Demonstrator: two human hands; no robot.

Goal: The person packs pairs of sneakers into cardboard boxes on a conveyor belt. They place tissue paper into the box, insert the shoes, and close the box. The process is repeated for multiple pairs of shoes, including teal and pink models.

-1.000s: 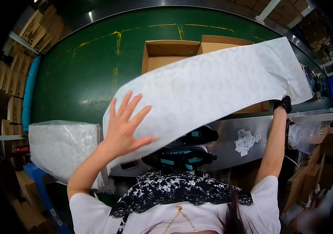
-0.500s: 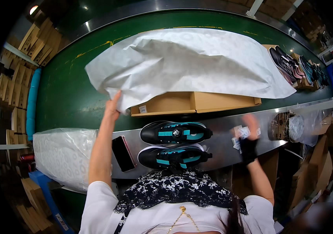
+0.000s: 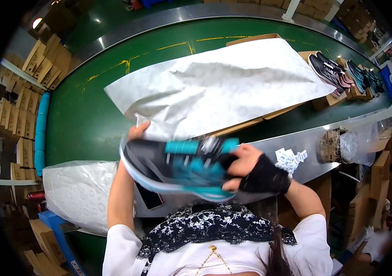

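Note:
Black sneakers [image 3: 154, 161] with teal straps and pale soles are raised over the metal ledge, blurred by motion. My right hand [image 3: 246, 168], in a black fingerless glove, grips them at one end; they look like a pair pressed together. Beyond them, a big sheet of white wrapping paper [image 3: 219, 83] lies across an open cardboard shoe box [image 3: 251, 123], hiding most of it. My left hand [image 3: 139, 130] is closed on the paper's near left corner, partly behind the sneakers. Small white sachets [image 3: 289, 160] lie piled on the ledge, right of my right hand.
A phone [image 3: 149, 198] shows partly beneath the sneakers. A plastic-covered stack of printed paper [image 3: 81, 193] stands at left. More boxes with shoes [image 3: 329, 73] line the green belt [image 3: 90, 106] at right. Another person [image 3: 374, 246] is at the lower right.
My right hand has gone from the sachets to the sneakers and lifted them off the ledge. The sachets now lie on the ledge. The paper has settled lower over the box.

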